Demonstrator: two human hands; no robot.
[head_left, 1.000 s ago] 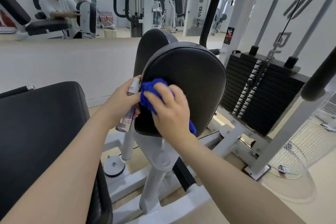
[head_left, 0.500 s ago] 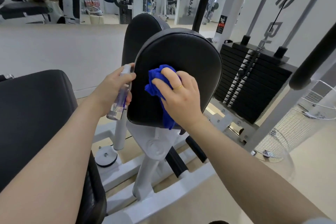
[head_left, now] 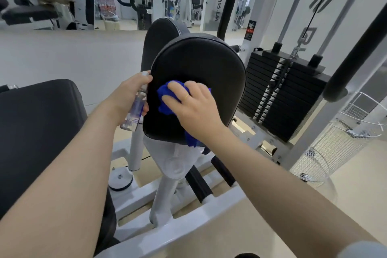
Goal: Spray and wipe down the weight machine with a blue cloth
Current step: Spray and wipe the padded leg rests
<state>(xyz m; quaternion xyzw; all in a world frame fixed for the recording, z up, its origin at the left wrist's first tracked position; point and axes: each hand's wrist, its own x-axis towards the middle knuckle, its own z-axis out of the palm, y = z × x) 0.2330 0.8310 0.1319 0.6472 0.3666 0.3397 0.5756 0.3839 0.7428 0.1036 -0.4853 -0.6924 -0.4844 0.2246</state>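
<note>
Wiping is being done on the black upholstered pad point(head_left: 199, 73) of the weight machine; that pad is being used as the landmark here. The blue cloth point(head_left: 165, 98) is being pressed flat against the pad's lower face by the right hand point(head_left: 194, 109), whose fingers point(head_left: 170, 100) are being kept spread and fairly straight over the bunched fabric, with a tail of cloth hanging off the pad's bottom edge. The clear spray bottle point(head_left: 135, 111) is being gripped by the left hand point(head_left: 127, 96) right at the pad's left edge, fingers curled round it, index finger laid on the nozzle top.

Risks, as judged: the cloth is being held by pressure alone, so it could be dropped if the palm is lifted mid-stroke. The nozzle direction cannot be told, so an accidental press could be sending mist past the pad. The pad's upper half and the weight stack point(head_left: 282, 90) to its right are likely being left unwiped.
</note>
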